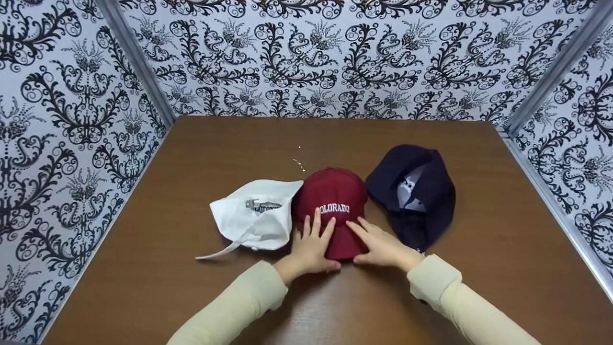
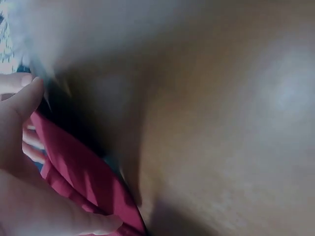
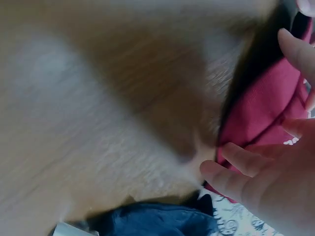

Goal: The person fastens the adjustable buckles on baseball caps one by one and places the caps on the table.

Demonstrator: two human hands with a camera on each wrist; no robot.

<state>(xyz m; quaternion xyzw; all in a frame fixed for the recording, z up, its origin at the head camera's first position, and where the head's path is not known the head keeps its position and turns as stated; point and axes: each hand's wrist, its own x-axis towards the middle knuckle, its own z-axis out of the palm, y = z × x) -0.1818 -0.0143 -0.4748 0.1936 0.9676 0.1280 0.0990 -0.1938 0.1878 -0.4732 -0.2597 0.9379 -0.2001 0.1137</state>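
A dark red baseball cap [image 1: 333,187] with white COLORADO lettering sits upright on the table, its brim toward the person. My left hand [image 1: 310,247] rests on the cap's left front with fingers spread, covering the first letter. On the other side of the brim, my right hand [image 1: 383,244] touches the cap with extended fingers. Both wrist views show fingers lying along the red brim [image 2: 86,169]. A white cap [image 1: 239,215] lies upturned close by on the left, its strap trailing out. To the right is a navy cap [image 1: 440,191], inside partly showing.
The brown wooden table [image 1: 215,148] carries all three caps in a row. Patterned black-and-white panels [image 1: 306,57] stand behind and at both sides, joined by metal posts [image 1: 139,62]. Small bright specks [image 1: 299,164] dot the tabletop behind the red cap.
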